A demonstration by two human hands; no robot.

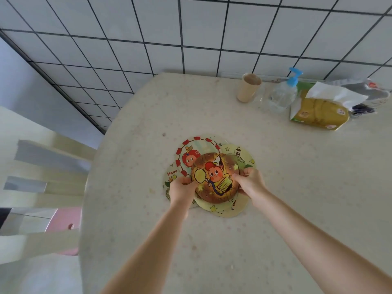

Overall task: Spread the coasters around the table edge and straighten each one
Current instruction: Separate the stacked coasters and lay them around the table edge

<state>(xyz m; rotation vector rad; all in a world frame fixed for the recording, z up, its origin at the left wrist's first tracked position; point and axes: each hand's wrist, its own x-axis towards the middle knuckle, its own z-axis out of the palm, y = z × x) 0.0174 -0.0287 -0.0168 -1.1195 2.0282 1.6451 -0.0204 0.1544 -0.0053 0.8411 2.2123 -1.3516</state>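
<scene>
Both hands (182, 188) (251, 182) grip the top brown coaster (214, 177) of five overlapping

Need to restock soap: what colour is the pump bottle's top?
Blue, on the pump bottle; head view.

The brown top coaster (215, 177) covers most of the coasters under it, so their number cannot be counted. Of the red-rimmed coaster (192, 150) only the far part shows, and of the pale one with "Have" (172, 173) only a strip. The left hand (182, 190) hides the top coaster's left edge, and the right hand (251, 183) hides its right edge. The fingertips under the edges are not visible. The chair (42, 183) is cut by the left border. The things behind the tissue pack (318, 112) are blurred.
</scene>
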